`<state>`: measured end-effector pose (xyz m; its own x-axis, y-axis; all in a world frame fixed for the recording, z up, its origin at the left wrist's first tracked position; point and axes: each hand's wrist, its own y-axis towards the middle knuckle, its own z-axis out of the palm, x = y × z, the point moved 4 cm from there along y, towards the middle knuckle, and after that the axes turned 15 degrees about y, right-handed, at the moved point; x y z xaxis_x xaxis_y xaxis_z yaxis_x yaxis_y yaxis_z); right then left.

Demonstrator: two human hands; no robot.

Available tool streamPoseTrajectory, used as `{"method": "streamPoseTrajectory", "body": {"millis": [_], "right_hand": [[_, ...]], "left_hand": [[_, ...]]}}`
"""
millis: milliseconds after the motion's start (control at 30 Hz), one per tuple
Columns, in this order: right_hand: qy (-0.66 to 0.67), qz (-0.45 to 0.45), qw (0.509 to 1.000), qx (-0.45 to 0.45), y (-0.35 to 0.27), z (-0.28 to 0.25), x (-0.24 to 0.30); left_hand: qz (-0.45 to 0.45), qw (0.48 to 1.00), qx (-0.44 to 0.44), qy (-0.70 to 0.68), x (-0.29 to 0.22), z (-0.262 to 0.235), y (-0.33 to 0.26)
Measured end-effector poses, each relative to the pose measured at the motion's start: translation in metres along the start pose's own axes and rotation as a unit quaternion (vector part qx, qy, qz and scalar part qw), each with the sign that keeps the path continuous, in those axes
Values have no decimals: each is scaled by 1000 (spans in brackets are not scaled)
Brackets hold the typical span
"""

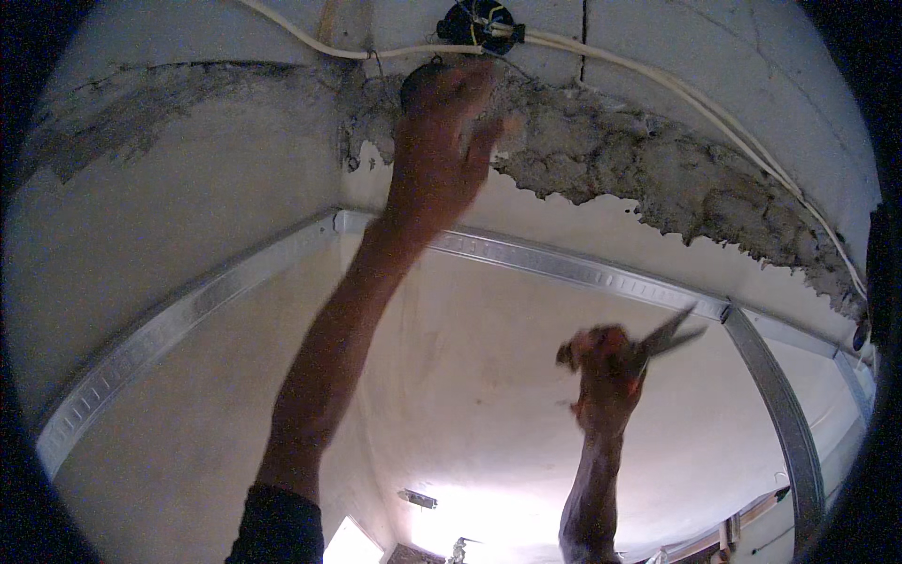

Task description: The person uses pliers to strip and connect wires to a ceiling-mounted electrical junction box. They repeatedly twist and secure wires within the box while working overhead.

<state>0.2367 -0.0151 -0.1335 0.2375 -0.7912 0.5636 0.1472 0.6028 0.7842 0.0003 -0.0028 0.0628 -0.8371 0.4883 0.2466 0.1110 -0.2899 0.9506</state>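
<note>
Right hand (606, 381) is clamped round the grey, metal-bladed scissors (661, 338), blades parted and angled outward, apparently to keep them clear of the other arm. Left hand (443, 146) reaches high, fingers partly curled; blur means I can't tell whether they pinch anything. Just above sits the round black junction box (470, 21), cream sheathed cables (556, 40) running off it; below, a silver perforated metal channel (564, 266) lines the wall.
</note>
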Motion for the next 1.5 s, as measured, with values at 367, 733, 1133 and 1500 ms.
{"method": "streamPoseTrajectory", "body": {"millis": [367, 733, 1133, 1500], "right_hand": [[30, -73, 995, 65, 234, 121, 65], [190, 92, 934, 287, 262, 153, 60], [305, 96, 869, 377, 248, 180, 46], [-68, 19, 977, 200, 210, 165, 43]], "left_hand": [[61, 995, 14, -74, 51, 43, 63], [47, 989, 94, -102, 89, 37, 71], [-82, 927, 48, -363, 113, 50, 74], [-216, 917, 43, -334, 77, 21, 52]]}}
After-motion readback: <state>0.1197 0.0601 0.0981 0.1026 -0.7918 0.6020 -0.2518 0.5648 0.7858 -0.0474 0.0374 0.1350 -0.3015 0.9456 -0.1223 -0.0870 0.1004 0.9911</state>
